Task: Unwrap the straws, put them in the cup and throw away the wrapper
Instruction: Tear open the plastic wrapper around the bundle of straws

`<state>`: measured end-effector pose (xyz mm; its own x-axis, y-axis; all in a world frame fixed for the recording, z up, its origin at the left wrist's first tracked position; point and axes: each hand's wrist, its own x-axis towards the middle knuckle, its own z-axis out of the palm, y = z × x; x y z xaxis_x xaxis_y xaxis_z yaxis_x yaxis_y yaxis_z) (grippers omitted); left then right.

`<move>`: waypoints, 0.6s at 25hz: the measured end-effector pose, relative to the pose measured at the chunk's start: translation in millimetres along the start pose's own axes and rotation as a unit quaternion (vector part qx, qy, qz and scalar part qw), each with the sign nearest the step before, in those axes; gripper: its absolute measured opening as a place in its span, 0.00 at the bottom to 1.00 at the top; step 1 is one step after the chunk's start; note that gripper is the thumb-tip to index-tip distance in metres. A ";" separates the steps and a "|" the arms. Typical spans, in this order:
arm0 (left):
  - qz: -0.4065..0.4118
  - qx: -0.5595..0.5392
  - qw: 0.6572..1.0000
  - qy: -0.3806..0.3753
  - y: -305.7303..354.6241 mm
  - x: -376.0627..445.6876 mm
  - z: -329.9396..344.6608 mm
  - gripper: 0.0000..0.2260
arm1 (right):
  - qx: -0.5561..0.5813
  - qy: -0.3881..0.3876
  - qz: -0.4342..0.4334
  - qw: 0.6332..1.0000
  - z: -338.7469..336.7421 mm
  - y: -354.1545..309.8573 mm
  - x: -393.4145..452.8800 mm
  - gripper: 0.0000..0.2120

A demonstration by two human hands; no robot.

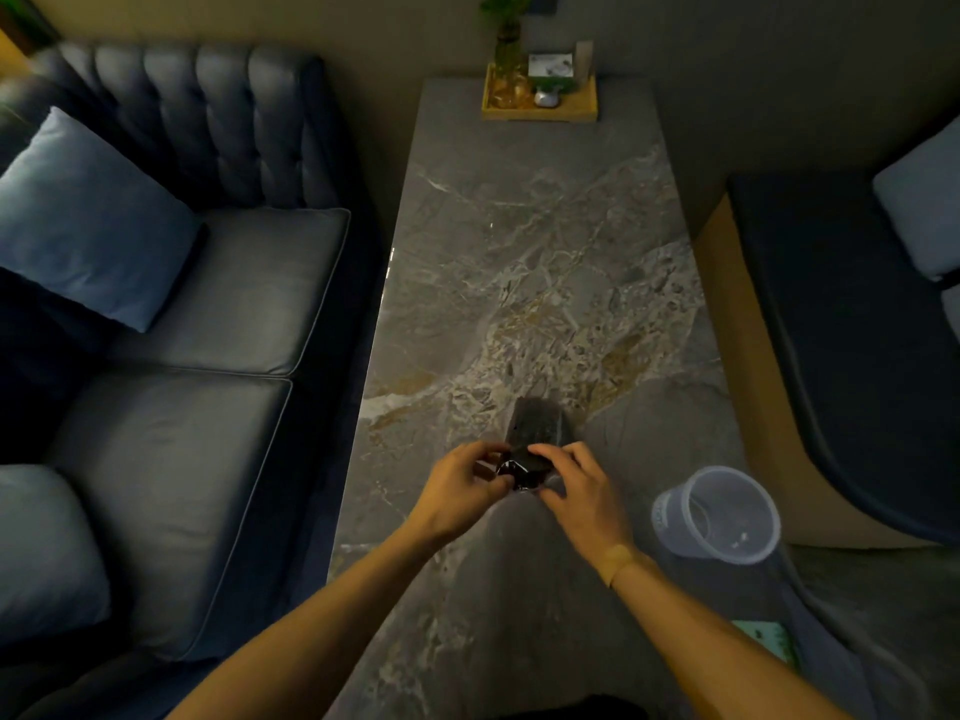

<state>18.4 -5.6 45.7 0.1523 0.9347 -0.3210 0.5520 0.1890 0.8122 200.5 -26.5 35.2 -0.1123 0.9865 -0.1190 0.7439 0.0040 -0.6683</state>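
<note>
A dark pack of straws in a clear shiny wrapper (535, 433) is held over the marble table (545, 252), its far end pointing away from me. My left hand (460, 488) pinches the near end of the wrapper from the left. My right hand (576, 485) pinches the same end from the right. The crinkled near end of the wrapper shows between my fingers. A clear plastic cup (719, 514) stands on the table to the right of my right hand, with nothing in it.
A dark blue sofa (208, 304) with a light blue cushion (88, 220) runs along the table's left side. A wooden tray (540, 98) with a plant vase stands at the far end. A dark bench (852, 330) lies to the right. A green item (769, 641) sits near my right forearm.
</note>
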 end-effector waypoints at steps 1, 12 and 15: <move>0.010 -0.014 1.000 0.004 5.8 -8.6 -5.3 0.15 | 0.023 0.010 -0.009 1.000 -5.8 -4.7 -5.0 0.22; 0.106 -0.054 0.989 -0.085 24.0 -82.0 -37.2 0.18 | 0.242 -0.086 0.045 0.966 -48.8 -33.1 -67.9 0.16; 0.084 -0.064 0.990 -0.089 10.3 -86.6 -25.9 0.17 | 0.343 -0.108 0.088 0.929 -34.8 -29.2 -79.9 0.11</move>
<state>-10.4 -76.9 94.6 0.3815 0.8908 -0.2469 0.4005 0.0814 0.9127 210.7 -99.8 89.8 -0.2140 0.9057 -0.3660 0.1760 -0.3328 -0.9264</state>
